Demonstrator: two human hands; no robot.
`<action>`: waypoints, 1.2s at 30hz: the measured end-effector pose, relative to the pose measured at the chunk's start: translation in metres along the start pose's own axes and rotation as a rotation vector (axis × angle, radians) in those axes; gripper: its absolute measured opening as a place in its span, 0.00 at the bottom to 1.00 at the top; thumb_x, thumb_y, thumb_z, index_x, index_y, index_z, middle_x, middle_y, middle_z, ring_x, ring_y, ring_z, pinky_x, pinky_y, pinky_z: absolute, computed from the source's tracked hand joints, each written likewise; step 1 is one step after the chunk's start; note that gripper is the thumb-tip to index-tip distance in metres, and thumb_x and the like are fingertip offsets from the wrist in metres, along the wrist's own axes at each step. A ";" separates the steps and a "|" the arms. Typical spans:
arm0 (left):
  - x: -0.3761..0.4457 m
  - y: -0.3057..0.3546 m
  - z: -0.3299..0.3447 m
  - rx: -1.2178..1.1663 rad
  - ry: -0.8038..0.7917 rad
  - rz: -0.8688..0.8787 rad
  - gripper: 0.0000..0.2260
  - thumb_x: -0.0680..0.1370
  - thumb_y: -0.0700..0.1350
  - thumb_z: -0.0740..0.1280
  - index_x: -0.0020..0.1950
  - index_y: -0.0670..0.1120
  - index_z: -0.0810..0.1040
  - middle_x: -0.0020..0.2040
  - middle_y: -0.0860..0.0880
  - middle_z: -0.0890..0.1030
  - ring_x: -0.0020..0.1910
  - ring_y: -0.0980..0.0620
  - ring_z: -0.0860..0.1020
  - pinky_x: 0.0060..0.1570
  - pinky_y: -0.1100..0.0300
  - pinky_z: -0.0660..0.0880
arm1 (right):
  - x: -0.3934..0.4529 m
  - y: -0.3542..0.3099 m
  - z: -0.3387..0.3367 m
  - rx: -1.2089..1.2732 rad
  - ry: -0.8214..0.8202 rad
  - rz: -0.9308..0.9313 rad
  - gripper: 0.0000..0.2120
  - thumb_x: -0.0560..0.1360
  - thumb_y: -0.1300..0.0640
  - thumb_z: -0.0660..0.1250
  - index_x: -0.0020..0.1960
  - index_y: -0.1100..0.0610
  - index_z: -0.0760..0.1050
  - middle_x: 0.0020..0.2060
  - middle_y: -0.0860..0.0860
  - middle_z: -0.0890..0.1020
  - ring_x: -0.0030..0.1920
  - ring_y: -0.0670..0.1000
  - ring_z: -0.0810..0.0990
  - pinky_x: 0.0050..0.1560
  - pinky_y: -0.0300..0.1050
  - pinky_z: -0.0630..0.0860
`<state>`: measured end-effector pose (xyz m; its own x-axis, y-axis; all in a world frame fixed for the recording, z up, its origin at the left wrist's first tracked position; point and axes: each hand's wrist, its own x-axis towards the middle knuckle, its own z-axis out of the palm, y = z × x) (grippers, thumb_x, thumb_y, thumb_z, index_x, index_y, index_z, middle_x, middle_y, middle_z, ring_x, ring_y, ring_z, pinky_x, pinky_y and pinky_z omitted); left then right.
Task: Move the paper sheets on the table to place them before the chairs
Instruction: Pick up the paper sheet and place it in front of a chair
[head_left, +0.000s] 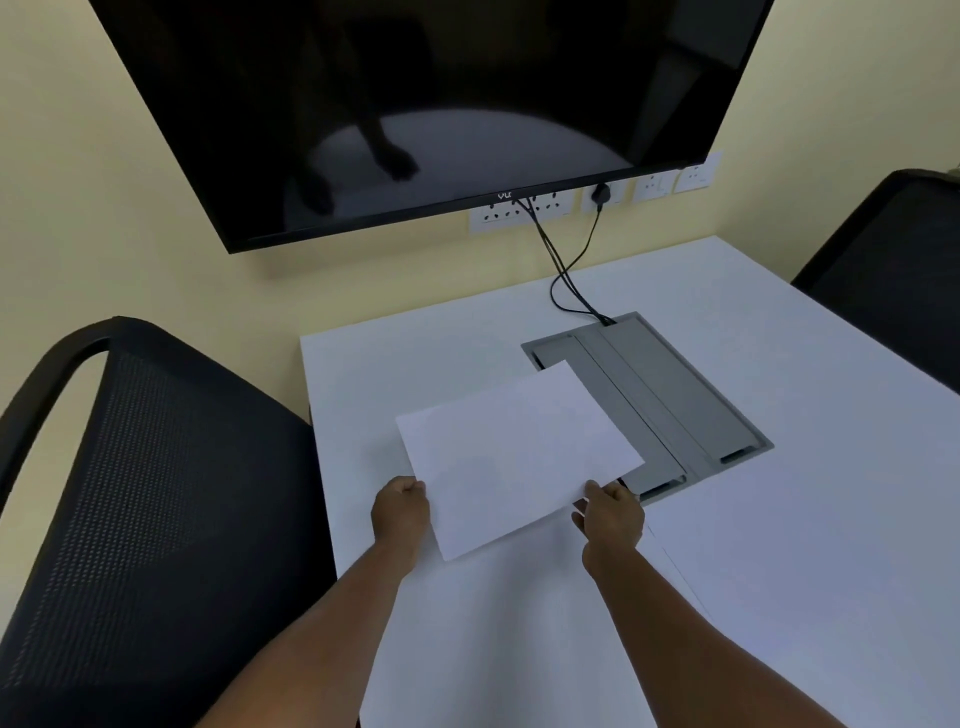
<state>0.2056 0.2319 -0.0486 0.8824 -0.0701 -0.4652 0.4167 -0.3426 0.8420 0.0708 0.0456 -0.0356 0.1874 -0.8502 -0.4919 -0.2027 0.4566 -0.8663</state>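
Note:
A white paper sheet (514, 457) hangs just above the white table (779, 545), tilted, near the table's left edge. My left hand (400, 512) pinches its near left edge and my right hand (610, 514) pinches its near right corner. A black mesh chair (150, 493) stands close on the left, beside the sheet. A second black chair (893, 275) stands at the far right of the table.
A grey cable box (670, 395) is set into the table's middle, partly covered by the sheet's far corner. Black cables (566, 270) run from it up to wall sockets (519, 208). A dark wall screen (415, 104) hangs above the table's far end.

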 end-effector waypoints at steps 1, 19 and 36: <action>0.005 -0.002 -0.003 0.012 0.011 0.001 0.09 0.80 0.42 0.60 0.53 0.42 0.80 0.51 0.43 0.82 0.51 0.41 0.81 0.56 0.45 0.79 | 0.000 0.003 0.004 -0.013 -0.009 0.007 0.12 0.77 0.61 0.66 0.36 0.60 0.71 0.36 0.56 0.81 0.41 0.55 0.84 0.35 0.44 0.78; 0.056 -0.034 -0.047 0.320 0.194 -0.068 0.08 0.79 0.42 0.64 0.52 0.43 0.82 0.51 0.46 0.83 0.48 0.43 0.81 0.44 0.55 0.78 | -0.016 0.056 0.053 -0.168 -0.081 0.117 0.15 0.76 0.61 0.69 0.33 0.59 0.69 0.32 0.56 0.80 0.32 0.51 0.83 0.27 0.35 0.74; 0.066 -0.049 -0.046 0.329 0.228 -0.080 0.04 0.77 0.43 0.68 0.47 0.46 0.82 0.39 0.49 0.81 0.36 0.48 0.78 0.35 0.60 0.74 | -0.004 0.060 0.049 -0.472 -0.145 0.056 0.13 0.76 0.56 0.70 0.36 0.63 0.80 0.27 0.52 0.84 0.31 0.54 0.85 0.39 0.44 0.79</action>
<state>0.2534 0.2875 -0.1079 0.8913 0.1659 -0.4220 0.4265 -0.6228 0.6559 0.1046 0.0887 -0.0899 0.2883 -0.7673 -0.5729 -0.6233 0.3038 -0.7206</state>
